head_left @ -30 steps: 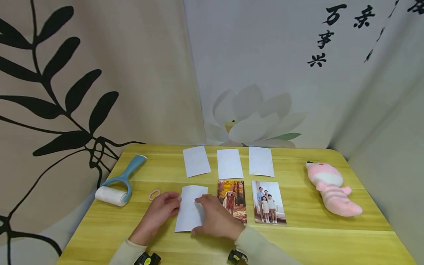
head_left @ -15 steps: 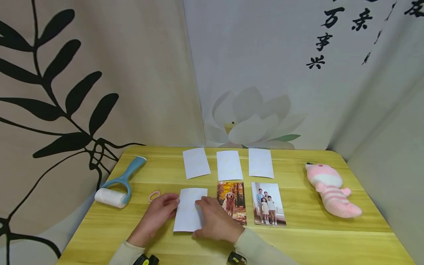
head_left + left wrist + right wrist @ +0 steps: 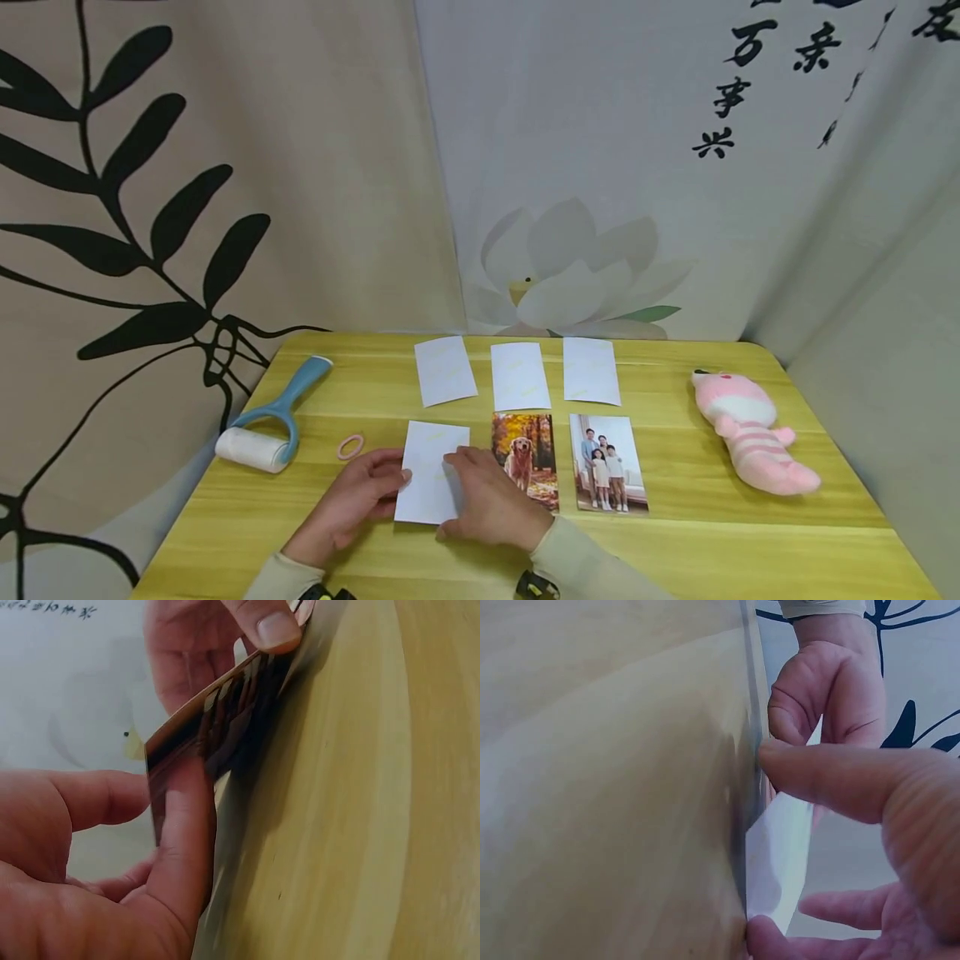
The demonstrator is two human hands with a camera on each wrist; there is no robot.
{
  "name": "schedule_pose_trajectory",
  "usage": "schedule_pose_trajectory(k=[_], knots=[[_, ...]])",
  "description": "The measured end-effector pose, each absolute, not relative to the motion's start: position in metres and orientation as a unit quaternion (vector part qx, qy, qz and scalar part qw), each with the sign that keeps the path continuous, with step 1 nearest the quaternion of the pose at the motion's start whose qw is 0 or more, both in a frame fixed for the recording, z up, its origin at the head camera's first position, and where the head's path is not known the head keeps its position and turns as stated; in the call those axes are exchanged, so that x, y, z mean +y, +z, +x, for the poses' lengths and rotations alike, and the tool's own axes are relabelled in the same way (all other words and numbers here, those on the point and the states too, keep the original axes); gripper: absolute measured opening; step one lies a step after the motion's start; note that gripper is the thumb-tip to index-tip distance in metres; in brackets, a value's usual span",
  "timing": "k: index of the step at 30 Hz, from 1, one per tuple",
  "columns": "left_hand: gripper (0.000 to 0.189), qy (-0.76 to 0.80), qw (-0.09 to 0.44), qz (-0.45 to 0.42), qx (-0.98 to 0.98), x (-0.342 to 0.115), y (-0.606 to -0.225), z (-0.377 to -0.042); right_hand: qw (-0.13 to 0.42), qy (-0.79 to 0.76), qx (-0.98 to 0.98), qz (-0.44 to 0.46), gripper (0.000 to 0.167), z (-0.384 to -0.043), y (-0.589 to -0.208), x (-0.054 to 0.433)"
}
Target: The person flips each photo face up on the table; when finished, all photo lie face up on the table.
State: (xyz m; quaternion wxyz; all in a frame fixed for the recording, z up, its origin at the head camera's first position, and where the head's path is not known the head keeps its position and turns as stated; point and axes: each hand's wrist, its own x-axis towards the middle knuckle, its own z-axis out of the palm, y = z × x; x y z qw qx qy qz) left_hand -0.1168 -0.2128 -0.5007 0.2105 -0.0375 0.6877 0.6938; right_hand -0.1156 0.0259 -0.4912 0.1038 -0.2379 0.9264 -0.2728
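A photo print, white back up in the head view, is held between my two hands just above the table. My left hand pinches its left edge; in the left wrist view one finger lies against the dark printed underside. My right hand grips the right side, its thumb at the near edge. The right wrist view shows the white back tilted between right thumb and fingertips. Right of this hand lie a dog photo, partly covered by it, and a family photo, both picture up.
Three white cards lie in a row at the back of the wooden table. A blue-handled lint roller and a small pink ring are on the left. A pink plush toy lies on the right.
My left hand has shifted slightly down and away from the pink ring, which now shows whole, and its thumb now shows at the photo's left edge. The right hand has hardly moved.
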Motion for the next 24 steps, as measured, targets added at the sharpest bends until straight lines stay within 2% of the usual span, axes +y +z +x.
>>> schedule_pose_trajectory(k=[8, 17, 24], knots=[[0.059, 0.693, 0.206, -0.038, 0.689, -0.208, -0.502, -0.118, 0.11, -0.281, 0.922, -0.242, 0.096, -0.116, -0.49, 0.027], [0.058, 0.709, 0.184, -0.041, 0.679, -0.213, -0.492, -0.119, 0.075, -0.38, 0.884, -0.262, 0.052, -0.124, -0.488, 0.029], [0.06, 0.722, 0.178, -0.005, 0.669, -0.206, -0.477, -0.118, 0.124, -0.52, 0.816, -0.219, 0.038, -0.131, -0.482, 0.024]])
